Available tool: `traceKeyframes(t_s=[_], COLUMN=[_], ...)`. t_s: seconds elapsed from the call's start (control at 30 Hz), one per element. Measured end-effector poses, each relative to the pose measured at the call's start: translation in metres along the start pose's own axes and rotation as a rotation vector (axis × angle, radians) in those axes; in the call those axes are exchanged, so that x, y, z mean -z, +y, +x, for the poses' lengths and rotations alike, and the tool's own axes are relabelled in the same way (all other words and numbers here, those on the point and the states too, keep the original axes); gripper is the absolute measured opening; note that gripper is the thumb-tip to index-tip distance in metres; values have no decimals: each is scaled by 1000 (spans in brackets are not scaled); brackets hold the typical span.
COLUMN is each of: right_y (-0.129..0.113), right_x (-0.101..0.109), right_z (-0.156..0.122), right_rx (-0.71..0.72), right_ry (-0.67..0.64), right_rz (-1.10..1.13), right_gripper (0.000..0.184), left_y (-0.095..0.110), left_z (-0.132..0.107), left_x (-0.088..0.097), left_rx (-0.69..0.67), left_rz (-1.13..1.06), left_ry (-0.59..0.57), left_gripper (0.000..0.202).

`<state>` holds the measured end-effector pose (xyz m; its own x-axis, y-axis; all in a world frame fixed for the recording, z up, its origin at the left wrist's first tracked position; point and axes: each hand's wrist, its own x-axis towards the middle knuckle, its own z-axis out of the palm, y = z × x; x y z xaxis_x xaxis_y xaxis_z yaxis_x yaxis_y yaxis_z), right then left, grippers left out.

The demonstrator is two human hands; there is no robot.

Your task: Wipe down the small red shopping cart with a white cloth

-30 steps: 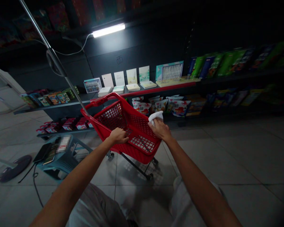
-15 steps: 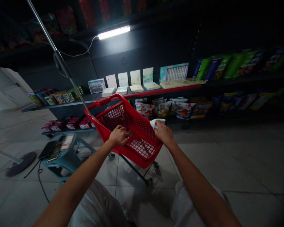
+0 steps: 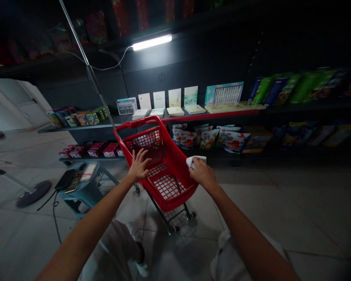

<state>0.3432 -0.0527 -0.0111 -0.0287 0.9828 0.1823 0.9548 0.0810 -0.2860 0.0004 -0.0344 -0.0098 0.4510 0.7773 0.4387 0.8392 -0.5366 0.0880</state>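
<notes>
A small red plastic shopping cart (image 3: 163, 164) on wheels stands on the tiled floor in front of me, its basket empty. My left hand (image 3: 139, 166) rests on the basket's left rim with its fingers spread out. My right hand (image 3: 203, 173) is closed on a white cloth (image 3: 194, 160) and presses it against the basket's right rim. Both my forearms reach in from the bottom of the view.
Dark shelves (image 3: 193, 115) with notebooks, cards and snack bags run behind the cart. A blue stool (image 3: 84, 187) with a phone and papers stands at the left. A metal pole (image 3: 96, 84) rises from a round floor base (image 3: 32, 193). A cable lies on the floor.
My left hand went from gripping the left rim to lying on it with fingers spread. The right hand slid the cloth along the right rim. The view shifted right.
</notes>
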Motion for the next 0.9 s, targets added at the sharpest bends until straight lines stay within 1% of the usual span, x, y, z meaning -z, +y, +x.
traceKeyframes(t_s=[0.1,0.2,0.27,0.33,0.43,0.57,0.63,0.73,0.83,0.9], right_y=[-8,-21,-31,-40,-50,-56,-57,-59,-58,-56], right_x=[-2,1,5,8,9,5,2,-1,-5,-7], right_z=[3,1,-4,-11,-22,-30,-30,-27,-19,-11], right_rx=[35,64,95,121,95,62,73,68,44,19], right_ry=[-74,-140,-161,-180,-186,-86,-51,-37,-12,17], right_rz=[13,-3,-8,-2,0,-14,-14,-10,2,25], right_gripper=[27,25,24,22,22,25,25,25,25,26], left_y=[-17,-34,-44,-52,-60,-67,-69,-67,-62,-59], left_z=[-16,-31,-39,-43,-44,-41,-39,-37,-35,-32], left_x=[-11,-24,-30,-31,-28,-27,-30,-38,-45,-49], left_rx=[161,328,381,393,378,417,436,446,474,461], left_rz=[-72,-218,-360,-521,-727,-846,-869,-889,-855,-800], left_ry=[109,218,267,289,294,267,263,258,224,191], left_gripper=[70,89,95,96,99,101,101,103,103,101])
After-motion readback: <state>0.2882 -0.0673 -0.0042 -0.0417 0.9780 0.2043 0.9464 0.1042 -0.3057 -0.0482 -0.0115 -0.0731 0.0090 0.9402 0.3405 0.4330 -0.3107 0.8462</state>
